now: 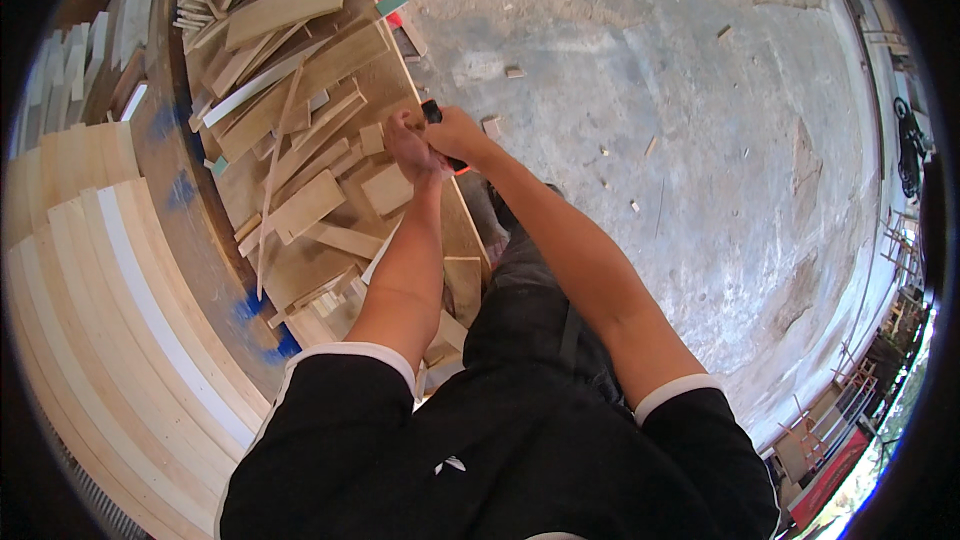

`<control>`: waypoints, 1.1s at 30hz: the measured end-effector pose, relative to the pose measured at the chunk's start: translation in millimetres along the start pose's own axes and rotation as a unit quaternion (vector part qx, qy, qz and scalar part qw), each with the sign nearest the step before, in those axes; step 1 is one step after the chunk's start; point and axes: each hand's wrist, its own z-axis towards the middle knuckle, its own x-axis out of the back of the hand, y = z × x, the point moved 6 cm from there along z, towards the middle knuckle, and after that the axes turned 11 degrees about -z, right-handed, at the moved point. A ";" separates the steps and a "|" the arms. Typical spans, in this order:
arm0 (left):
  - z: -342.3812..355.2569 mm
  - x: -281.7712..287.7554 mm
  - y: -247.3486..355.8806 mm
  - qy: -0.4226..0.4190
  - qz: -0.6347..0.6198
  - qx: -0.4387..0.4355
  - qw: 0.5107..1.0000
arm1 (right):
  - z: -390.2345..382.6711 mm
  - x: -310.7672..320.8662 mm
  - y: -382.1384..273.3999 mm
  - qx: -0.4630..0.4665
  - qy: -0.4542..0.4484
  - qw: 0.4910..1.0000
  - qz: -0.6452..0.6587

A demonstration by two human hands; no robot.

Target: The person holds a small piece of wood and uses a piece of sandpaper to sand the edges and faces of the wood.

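Note:
My right hand [455,136] is closed round a black tool [432,111] with a bit of orange at its lower end, at the edge of a wooden platform piled with offcuts. My left hand [411,145] is right beside it, touching it or nearly so, fingers curled; what they grip is hidden. Under and left of my hands lie loose pale boards [308,205], small blocks [371,137] and long thin strips [280,135].
Stacked planks [130,310] fill the left, beside a blue-stained wooden edge [181,190]. A red object [387,12] lies behind the pile. Scraps [514,72] are scattered on the concrete floor [700,190] to the right. A bicycle-like object [907,145] and frames stand at the far right.

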 end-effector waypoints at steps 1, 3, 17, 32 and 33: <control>-1.5 -1.1 8.6 -0.002 0.028 -0.019 0.999 | 0.0 -1.2 5.6 0.011 0.037 0.999 -0.011; -9.2 -1.9 26.6 -0.001 0.082 -0.051 0.995 | -11.9 -2.3 7.8 0.051 0.085 0.995 -0.018; -38.2 17.4 66.1 -0.152 0.059 -0.122 0.979 | -117.3 26.4 34.5 0.008 0.029 0.980 0.195; -129.8 0.5 173.0 -0.250 0.152 -0.190 0.937 | -196.0 124.9 1.1 0.090 0.028 0.995 0.022; -135.3 0.1 175.4 -0.222 0.133 -0.194 0.946 | -201.4 130.9 -1.4 0.104 0.034 0.994 -0.010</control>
